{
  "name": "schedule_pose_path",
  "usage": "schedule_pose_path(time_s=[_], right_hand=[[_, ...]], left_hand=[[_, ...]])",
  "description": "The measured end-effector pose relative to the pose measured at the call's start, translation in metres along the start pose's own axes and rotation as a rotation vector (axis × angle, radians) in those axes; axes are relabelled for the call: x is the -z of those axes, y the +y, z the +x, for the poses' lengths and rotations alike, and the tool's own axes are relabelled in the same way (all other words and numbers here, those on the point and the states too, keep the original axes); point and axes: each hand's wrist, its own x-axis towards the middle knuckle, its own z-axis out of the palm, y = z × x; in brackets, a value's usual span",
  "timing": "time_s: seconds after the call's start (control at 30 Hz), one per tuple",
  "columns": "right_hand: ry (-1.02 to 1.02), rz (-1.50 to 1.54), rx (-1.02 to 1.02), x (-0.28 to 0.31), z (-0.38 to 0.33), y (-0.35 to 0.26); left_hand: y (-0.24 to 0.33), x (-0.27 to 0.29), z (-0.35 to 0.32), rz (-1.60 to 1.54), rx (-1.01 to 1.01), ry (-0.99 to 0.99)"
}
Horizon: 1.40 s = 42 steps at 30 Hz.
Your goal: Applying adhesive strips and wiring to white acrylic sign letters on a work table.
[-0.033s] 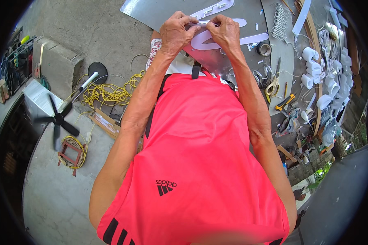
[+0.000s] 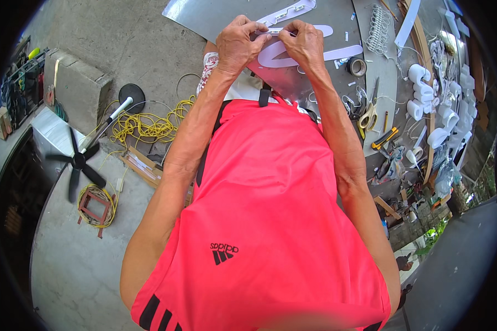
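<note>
On the grey metal sheet (image 2: pixel 196 14) at the top lies a flat white letter-shaped piece (image 2: pixel 343 53) with bent, rounded arms. My left hand (image 2: pixel 237 45) and my right hand (image 2: pixel 303 47) meet over its upper arm, fingertips pinched. Between them sits a small white LED module (image 2: pixel 274 31), both hands closed on its ends. Just beyond, another white strip (image 2: pixel 279 16) carries several similar modules. My fingers hide part of the module and of the arm beneath it.
Right of my hands are a tape roll (image 2: pixel 357 67), scissors (image 2: pixel 368 117), a yellow-black cutter knife (image 2: pixel 385 138) and a coil of white wire (image 2: pixel 379 27). White shaped pieces (image 2: pixel 423 91) crowd the far right. A fan (image 2: pixel 79 161) and yellow cord (image 2: pixel 149 127) are on the left.
The fan's blades have turned slightly. My hands and the white pieces have not visibly moved.
</note>
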Motion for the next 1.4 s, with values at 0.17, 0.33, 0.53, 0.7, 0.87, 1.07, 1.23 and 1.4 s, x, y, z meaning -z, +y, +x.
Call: schedule_pose_path(time_s=[0.17, 0.33, 0.53, 0.7, 0.87, 1.07, 1.23, 1.4], right_hand=[[0.036, 0.067, -0.02, -0.004, 0.0, 0.001], [0.043, 0.087, -0.006, -0.003, -0.002, 0.001], [0.025, 0.076, -0.031, -0.001, 0.001, -0.002], [-0.209, 0.104, -0.282, 0.014, 0.015, -0.014], [-0.183, -0.01, -0.243, 0.014, 0.018, -0.015], [-0.283, 0.1, -0.175, 0.028, 0.019, -0.002], [-0.337, 0.171, 0.01, 0.046, 0.001, 0.012], [-0.328, 0.211, -0.13, 0.059, -0.032, 0.031]], left_hand=[[0.003, -0.003, 0.001, 0.022, 0.012, 0.024], [0.004, -0.006, 0.0, 0.037, -0.006, 0.062], [0.002, -0.009, 0.0, 0.037, -0.002, 0.065], [0.008, -0.01, 0.007, 0.146, 0.092, 0.047], [0.016, -0.011, 0.012, 0.217, 0.113, 0.032], [0.016, -0.003, -0.002, -0.056, -0.027, 0.122], [0.005, -0.003, 0.001, 0.015, -0.099, 0.063], [0.006, 0.004, 0.013, 0.071, -0.116, 0.006]])
